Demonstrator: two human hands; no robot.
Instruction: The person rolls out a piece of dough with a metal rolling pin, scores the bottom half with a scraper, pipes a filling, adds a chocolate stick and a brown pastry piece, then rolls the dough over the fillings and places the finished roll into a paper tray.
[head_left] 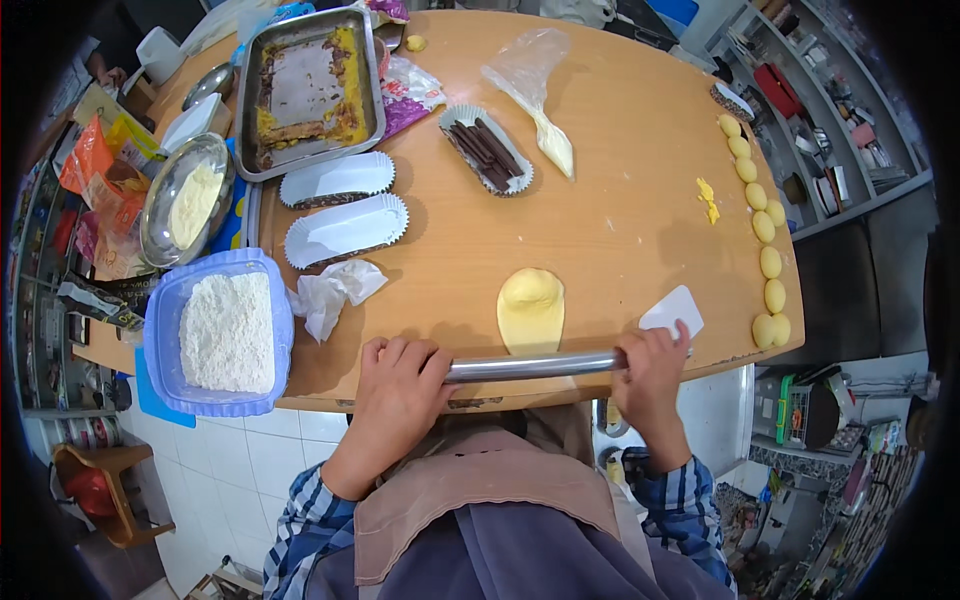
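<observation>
Bowl: over on the far left we have a steel bowl (150, 238) with a pale mound inside.
Tub: at the near left corner of the desk (620, 250), a blue-purple tub (284, 310) heaped with white powder (228, 335).
Tray: a metal tray (246, 110), yellow and brown smears inside, fills the far left corner.
Paper cases: two white-lined cases (346, 226) sit just below the tray, crumpled paper (345, 285) near them.
Left hand: here at the near edge, the left hand (402, 385), fingers curled over the rod's left end, grasping it.
Filled case: farther back, a case (487, 152) of dark brown sticks.
Dough: centre stage, flattened yellow dough (532, 312) by the near edge, its narrow end meeting the metal rod (535, 366).
Piping bag: a clear bag (528, 80) of cream lies toward the far edge.
Right hand: the right hand (652, 378) grasps the rod's right end, fingers wrapped over it.
Scraper: a white scraper (676, 310) just beyond that hand.
Dough balls: and a row of pale balls (763, 228) lines the right edge!
</observation>
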